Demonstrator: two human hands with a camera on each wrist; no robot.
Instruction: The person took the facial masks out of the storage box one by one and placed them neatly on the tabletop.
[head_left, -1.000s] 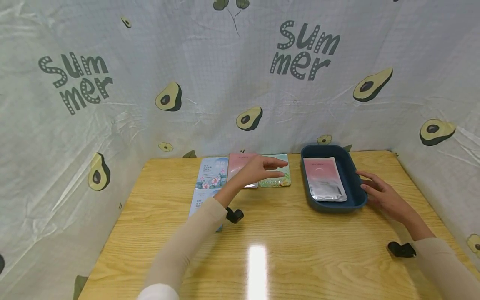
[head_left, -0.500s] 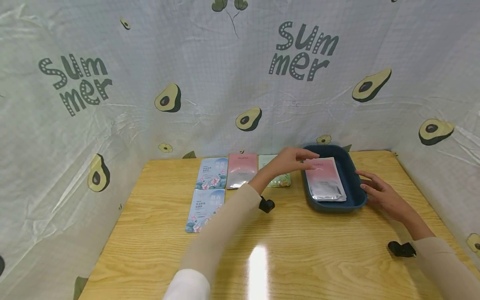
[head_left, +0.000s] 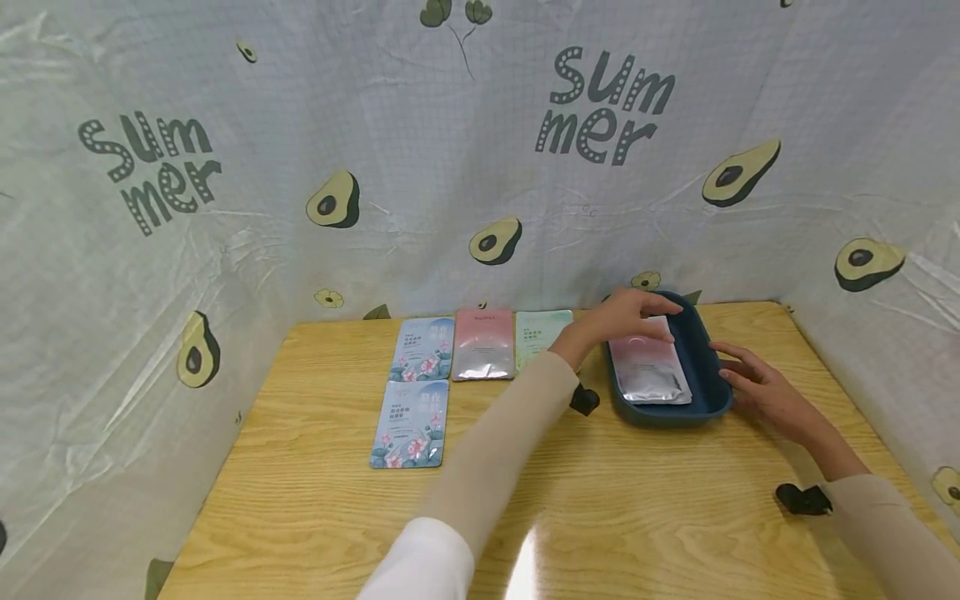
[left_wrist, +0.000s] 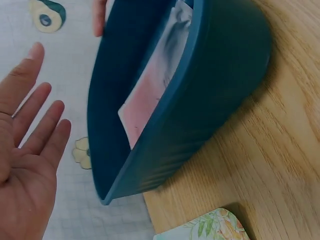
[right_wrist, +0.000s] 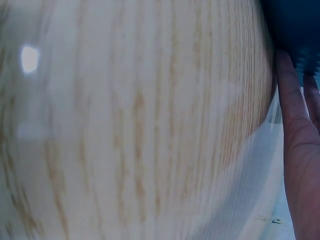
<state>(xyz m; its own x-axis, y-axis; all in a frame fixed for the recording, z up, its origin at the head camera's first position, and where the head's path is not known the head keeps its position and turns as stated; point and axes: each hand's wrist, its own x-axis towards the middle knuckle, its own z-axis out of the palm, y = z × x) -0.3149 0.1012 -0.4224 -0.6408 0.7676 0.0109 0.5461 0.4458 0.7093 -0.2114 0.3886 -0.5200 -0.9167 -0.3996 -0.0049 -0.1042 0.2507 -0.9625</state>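
Observation:
My left hand hovers over the near left part of a dark blue basket, fingers spread and holding nothing. A pink and silver sachet lies in the basket, its top partly covered by that hand in the head view. The left wrist view shows the left palm beside the basket's rim, with the sachet inside. On the basket's right side, my right hand rests with its fingertips against the outer wall. From the right wrist, the right hand's extended fingers meet the blue wall.
Left of the basket lie flat sachets: a green one partly behind the left forearm, a pink one, and two blue floral ones, one in front of the other. A patterned cloth hangs behind the wooden table.
My left hand has moved right, from above the green sachet to over the basket, uncovering the pink and blue sachets. The right hand stays at the basket's side.

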